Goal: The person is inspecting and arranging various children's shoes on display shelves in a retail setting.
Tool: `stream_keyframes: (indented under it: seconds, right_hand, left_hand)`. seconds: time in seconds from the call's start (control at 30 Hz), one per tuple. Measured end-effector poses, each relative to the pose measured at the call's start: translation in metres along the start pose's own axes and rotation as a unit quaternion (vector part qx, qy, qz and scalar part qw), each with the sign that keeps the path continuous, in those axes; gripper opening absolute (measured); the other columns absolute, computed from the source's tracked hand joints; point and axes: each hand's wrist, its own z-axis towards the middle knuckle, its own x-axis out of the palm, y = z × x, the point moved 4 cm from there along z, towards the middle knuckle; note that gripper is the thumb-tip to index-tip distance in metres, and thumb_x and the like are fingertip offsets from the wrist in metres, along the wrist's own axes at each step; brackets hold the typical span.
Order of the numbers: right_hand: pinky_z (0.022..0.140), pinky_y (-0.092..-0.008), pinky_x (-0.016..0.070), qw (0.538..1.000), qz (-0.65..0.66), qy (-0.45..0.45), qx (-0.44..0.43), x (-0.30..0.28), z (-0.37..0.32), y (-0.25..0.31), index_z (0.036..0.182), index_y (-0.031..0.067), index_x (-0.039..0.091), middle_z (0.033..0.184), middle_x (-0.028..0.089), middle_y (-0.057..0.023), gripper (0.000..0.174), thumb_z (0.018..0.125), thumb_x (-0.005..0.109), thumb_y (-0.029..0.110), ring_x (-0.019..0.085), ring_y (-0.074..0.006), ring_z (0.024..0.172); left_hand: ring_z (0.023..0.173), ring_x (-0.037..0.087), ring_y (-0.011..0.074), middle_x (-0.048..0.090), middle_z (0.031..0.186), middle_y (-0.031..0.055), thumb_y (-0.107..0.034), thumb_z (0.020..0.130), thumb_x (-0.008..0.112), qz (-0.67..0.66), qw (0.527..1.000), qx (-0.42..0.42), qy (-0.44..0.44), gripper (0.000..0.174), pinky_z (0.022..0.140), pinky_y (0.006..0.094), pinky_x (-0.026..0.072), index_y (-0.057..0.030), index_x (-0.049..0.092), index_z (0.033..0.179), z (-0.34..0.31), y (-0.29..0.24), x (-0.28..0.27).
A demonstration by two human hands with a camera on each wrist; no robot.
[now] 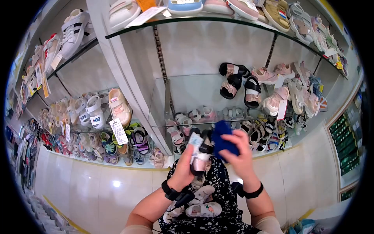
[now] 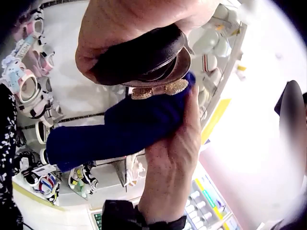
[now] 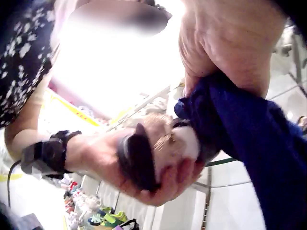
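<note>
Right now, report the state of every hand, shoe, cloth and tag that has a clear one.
Left hand: curled round a sandal
Right hand: gripping the blue cloth
Held sandal: off the shelf
Blue cloth: bunched at the grip
Black sandals: unheld, on glass
Pale shoes: unheld, on the patterned clothing
White tag: hanging

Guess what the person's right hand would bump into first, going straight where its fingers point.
Beyond the blue cloth it holds, the right hand would probably meet the pink-and-black shoe in the left hand; any gap between is hard to judge.
</note>
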Motion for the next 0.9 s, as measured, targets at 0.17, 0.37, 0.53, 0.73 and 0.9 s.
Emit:
stream_keyframes:
  seconds: [0.17,0.37,0.53,0.73,0.9]
  right_hand:
    - [0.074,-0.0359,0.0472,0.994,-0.073,0.034,-0.071,0.032,-0.009,0.002,0.092,0.0084,0.065,0.095,0.053,-0.0099,0.034,0.061,0.077,0.003,0.056,-0.0293,0.087]
    - [0.074,-0.0349,0.0473,0.993,-0.08,0.087,-0.019,0.042,-0.036,-0.038,0.087,0.005,0.064,0.096,0.054,-0.0109,0.026,0.064,0.075,0.001,0.056,-0.0294,0.089]
    - [0.085,-0.0322,0.0424,0.979,0.126,-0.043,0.156,0.023,-0.041,-0.053,0.095,0.0025,0.06,0.101,0.054,-0.0111,0.019,0.076,0.067,0.004,0.054,-0.0236,0.097]
    - [0.075,-0.0356,0.0467,0.989,-0.023,0.101,-0.104,0.038,-0.022,0.035,0.106,0.0119,0.064,0.1,0.056,-0.0067,0.042,0.065,0.074,0.009,0.055,-0.0272,0.086]
    - [0.074,-0.0339,0.047,0.992,-0.034,0.088,-0.085,0.046,-0.039,0.011,0.104,0.0109,0.065,0.097,0.055,-0.0072,0.038,0.067,0.072,0.006,0.056,-0.0265,0.085]
  left_hand:
    - [0.101,0.06,0.017,0.059,0.115,0.0061,-0.045,0.096,0.044,-0.008,1.0,0.011,-0.025,0.047,0.085,0.0329,0.0507,-0.0109,0.046,0.128,-0.004,0.0,0.001]
    - [0.086,0.064,0.0257,0.064,0.098,0.0127,-0.061,0.09,0.039,-0.088,0.995,-0.023,-0.029,0.062,0.073,0.0357,0.0543,-0.0084,0.053,0.119,-0.01,-0.017,-0.011]
    - [0.093,0.063,0.0308,0.063,0.106,0.0161,-0.067,0.089,0.035,-0.142,0.989,-0.039,-0.01,0.074,0.084,0.0381,0.0527,-0.0037,0.051,0.123,-0.009,-0.035,-0.005]
    - [0.1,0.062,0.0208,0.061,0.115,0.0105,-0.055,0.094,0.037,-0.113,0.993,0.006,-0.038,0.06,0.087,0.0345,0.0511,-0.0042,0.051,0.123,-0.007,-0.028,0.01]
    - [0.095,0.063,0.0195,0.062,0.11,0.0087,-0.053,0.095,0.039,-0.105,0.992,0.045,-0.05,0.056,0.084,0.0327,0.0521,-0.0063,0.05,0.123,-0.009,-0.032,-0.004]
